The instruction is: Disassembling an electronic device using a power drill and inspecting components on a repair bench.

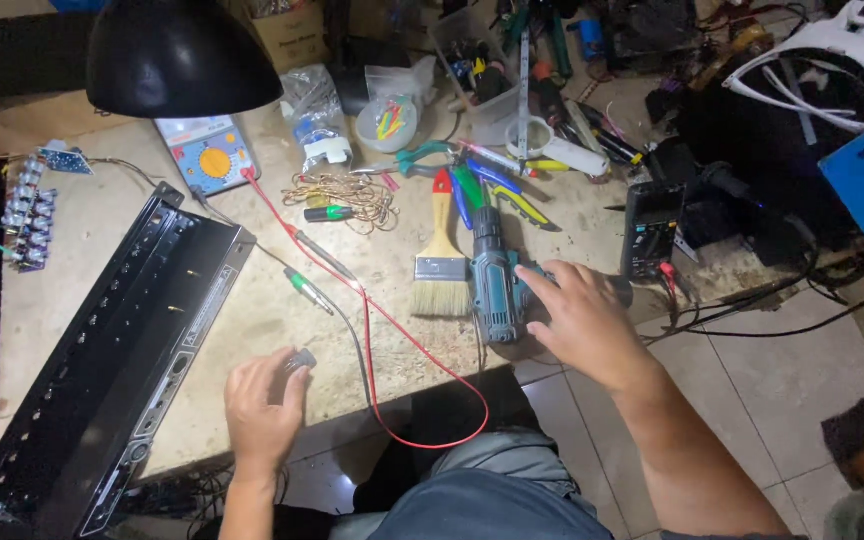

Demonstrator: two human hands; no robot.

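One drill [493, 283] under right hand [580, 325]

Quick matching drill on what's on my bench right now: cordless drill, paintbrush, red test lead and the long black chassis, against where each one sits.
Things:
1. cordless drill
2. paintbrush
3. red test lead
4. long black chassis

Places:
A. lying diagonally at the bench's left end
B. under the right hand, fingers on its body
C. running from the analog meter and looping off the front edge
D. flat, bristles toward the person, just left of the drill

Pairs: 1-B, 2-D, 3-C, 4-A
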